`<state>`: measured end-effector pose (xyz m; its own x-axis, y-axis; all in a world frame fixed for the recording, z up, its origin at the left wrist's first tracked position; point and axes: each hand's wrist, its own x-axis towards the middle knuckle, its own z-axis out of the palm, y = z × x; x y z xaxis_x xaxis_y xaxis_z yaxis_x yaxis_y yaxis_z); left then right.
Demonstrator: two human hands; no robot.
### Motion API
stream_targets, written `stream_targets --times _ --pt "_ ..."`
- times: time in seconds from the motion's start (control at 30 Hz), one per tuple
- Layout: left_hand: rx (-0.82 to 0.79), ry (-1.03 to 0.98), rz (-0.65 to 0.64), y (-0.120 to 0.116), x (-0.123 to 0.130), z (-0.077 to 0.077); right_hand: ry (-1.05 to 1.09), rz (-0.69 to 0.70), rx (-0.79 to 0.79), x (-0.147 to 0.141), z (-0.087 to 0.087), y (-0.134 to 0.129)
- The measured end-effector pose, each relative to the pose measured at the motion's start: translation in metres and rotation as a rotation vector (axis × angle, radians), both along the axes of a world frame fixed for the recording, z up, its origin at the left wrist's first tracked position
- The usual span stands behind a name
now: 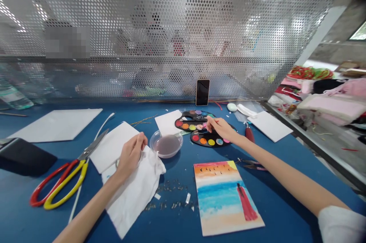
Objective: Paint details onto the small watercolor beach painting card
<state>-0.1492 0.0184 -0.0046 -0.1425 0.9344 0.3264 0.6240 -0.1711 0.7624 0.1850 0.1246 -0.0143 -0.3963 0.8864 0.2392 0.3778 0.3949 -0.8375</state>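
Note:
My left hand rests with curled fingers at the top of a crumpled white cloth, gripping its edge. Over the black paint palettes, my right hand is closed in a pinch on a thin paintbrush, mostly hidden by the fingers. Round cakes of red, orange, yellow and other colours fill the palettes. Between the hands stands a clear plastic bowl of murky water. Nearer to me lies a painting of a sunset sea, birds and a figure in red.
Large scissors with red and yellow handles lie at left, near white boards and a black box. A phone leans against the perforated metal screen. Small snips lie under my right forearm. Dark scraps litter the blue table.

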Motion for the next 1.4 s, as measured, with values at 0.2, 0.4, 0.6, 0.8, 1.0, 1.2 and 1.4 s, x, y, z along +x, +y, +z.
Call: stream_targets --times 0.2,0.4,0.6,0.8,1.0,1.2,1.4 --pt "-0.003 0.007 -0.001 0.000 0.000 0.000 0.064 0.021 -0.037 -0.001 0.000 0.003" --pt "-0.005 0.007 0.003 0.001 0.000 0.001 0.091 0.009 -0.052 0.000 0.001 0.003" --pt "0.006 0.019 0.004 0.000 0.000 0.002 0.117 -0.010 -0.089 -0.001 0.001 0.005" --pt "0.013 0.035 0.009 0.000 0.002 0.004 0.138 -0.013 -0.088 0.000 0.000 0.007" --pt "0.005 0.023 0.012 0.000 0.000 0.002 0.140 -0.006 -0.086 0.001 -0.001 0.009" --pt "0.002 0.010 -0.005 0.000 -0.001 0.002 0.137 -0.003 -0.056 0.001 -0.005 0.011" --pt "-0.009 0.002 0.005 0.000 0.000 0.004 0.142 0.004 -0.064 0.001 -0.007 0.013"
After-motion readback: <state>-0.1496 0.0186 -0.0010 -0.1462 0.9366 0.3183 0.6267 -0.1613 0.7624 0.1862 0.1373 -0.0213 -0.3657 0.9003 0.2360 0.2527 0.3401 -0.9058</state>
